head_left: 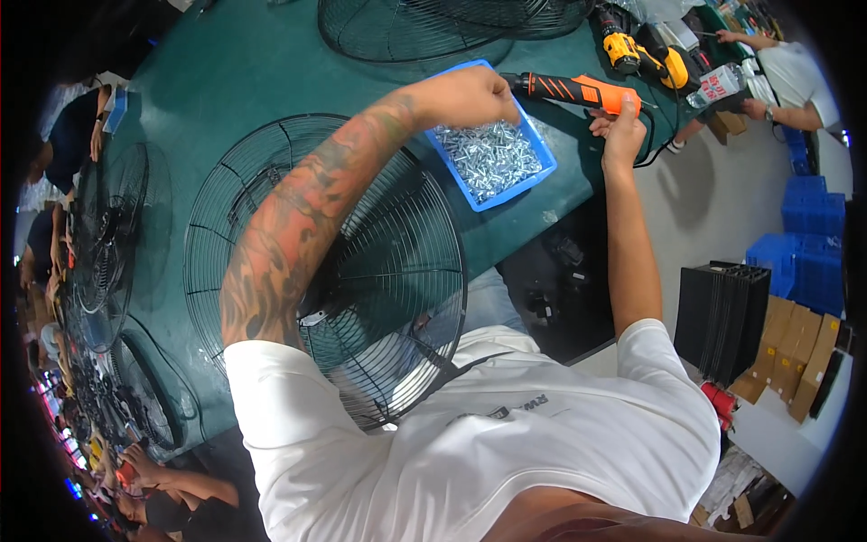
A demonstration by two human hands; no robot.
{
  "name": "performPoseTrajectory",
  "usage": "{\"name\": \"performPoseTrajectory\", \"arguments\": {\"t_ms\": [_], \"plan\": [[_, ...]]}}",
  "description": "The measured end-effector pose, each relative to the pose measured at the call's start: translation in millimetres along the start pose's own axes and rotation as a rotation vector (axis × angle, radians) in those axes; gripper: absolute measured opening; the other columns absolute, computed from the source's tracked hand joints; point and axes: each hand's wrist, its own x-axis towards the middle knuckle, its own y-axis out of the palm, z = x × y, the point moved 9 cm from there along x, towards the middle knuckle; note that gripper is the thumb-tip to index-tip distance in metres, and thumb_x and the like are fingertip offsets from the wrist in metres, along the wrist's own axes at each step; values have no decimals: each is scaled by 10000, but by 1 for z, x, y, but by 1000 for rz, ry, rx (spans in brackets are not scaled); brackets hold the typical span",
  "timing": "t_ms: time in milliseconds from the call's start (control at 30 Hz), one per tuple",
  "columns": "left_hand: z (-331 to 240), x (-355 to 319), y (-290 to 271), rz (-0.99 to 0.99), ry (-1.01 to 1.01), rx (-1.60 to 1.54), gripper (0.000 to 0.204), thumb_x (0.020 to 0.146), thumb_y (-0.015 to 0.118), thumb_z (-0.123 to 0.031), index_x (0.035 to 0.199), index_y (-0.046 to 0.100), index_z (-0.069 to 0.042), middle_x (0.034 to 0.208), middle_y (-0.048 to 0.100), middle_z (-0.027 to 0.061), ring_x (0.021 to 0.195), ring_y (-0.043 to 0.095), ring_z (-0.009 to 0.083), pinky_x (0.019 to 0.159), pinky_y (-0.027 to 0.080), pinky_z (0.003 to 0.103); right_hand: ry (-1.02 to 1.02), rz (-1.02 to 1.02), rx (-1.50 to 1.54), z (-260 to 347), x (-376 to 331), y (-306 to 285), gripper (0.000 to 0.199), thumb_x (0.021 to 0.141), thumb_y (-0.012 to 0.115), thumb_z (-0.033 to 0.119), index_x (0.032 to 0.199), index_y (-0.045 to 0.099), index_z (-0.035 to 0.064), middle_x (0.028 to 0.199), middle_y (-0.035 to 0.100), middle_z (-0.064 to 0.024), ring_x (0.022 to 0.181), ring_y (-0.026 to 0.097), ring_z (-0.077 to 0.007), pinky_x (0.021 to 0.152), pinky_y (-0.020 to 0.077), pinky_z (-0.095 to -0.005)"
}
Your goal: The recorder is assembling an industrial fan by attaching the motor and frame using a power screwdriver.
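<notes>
My right hand [621, 135] grips the orange-and-black electric screwdriver [589, 92], its thumb along the rear of the body. The tool lies level and points left. At its black front end is my left hand [474, 98], closed, fingers bent together above the far part of a blue bin [515, 191]. Whatever the left fingers pinch is hidden. Many small silver screws [488, 161] fill the bin. Under my left forearm, a round black wire fan guard [397, 253] rests at the near table edge, partly over my lap.
More black fan guards [406, 36] lie at the far side of the green table [235, 68]. A yellow cordless drill [621, 52] and a clear bottle [718, 86] are at the far right. Other people work left and right. Blue crates [808, 235] and cartons [790, 348] stand at right.
</notes>
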Motion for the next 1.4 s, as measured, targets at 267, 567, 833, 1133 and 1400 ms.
{"name": "performPoseTrajectory", "arguments": {"t_ms": [267, 567, 833, 1133, 1400], "plan": [[-17, -1, 36, -141, 53, 864, 209, 822, 628, -53, 978, 758, -2, 1024, 738, 220, 1012, 710, 378, 889, 561, 467, -26, -27, -48, -4, 2, -4, 595, 1011, 540, 500, 951, 694, -72, 733, 710, -167, 516, 638, -174, 482, 486, -261], [-31, -51, 16, -335, 160, 625, 286, 839, 596, -236, 1014, 754, -75, 1011, 730, 200, 980, 689, 403, 883, 531, 503, 102, -139, 391, -18, 29, -23, 550, 985, 602, 500, 1145, 607, -26, 992, 704, -137, 717, 717, -269, 602, 574, -312], [-67, -237, 30, -658, 243, 395, 288, 848, 579, -240, 773, 722, -2, 739, 683, 216, 679, 665, 411, 660, 537, 483, -69, 271, 1064, 116, 41, 25, 759, 840, 439, 468, 1251, 577, -155, 1237, 625, -294, 1168, 607, -410, 1191, 344, -571], [-33, -347, 75, -853, 153, 153, 216, 979, 629, -224, 955, 585, -13, 683, 597, 146, 651, 633, 365, 593, 479, 442, 45, 995, 1303, 241, -210, 178, 513, 833, 747, 444, 1022, 482, 49, 801, 507, -48, 525, 491, -92, 598, 433, -246], [-17, -386, 101, -853, 194, 191, 135, 1010, 517, -108, 1023, 474, 19, 793, 619, 205, 722, 613, 454, 639, 461, 524, -96, 1142, 1149, 281, -297, 214, 473, 864, 718, 485, 970, 451, 109, 790, 574, -84, 488, 592, -132, 532, 518, -257]]}}
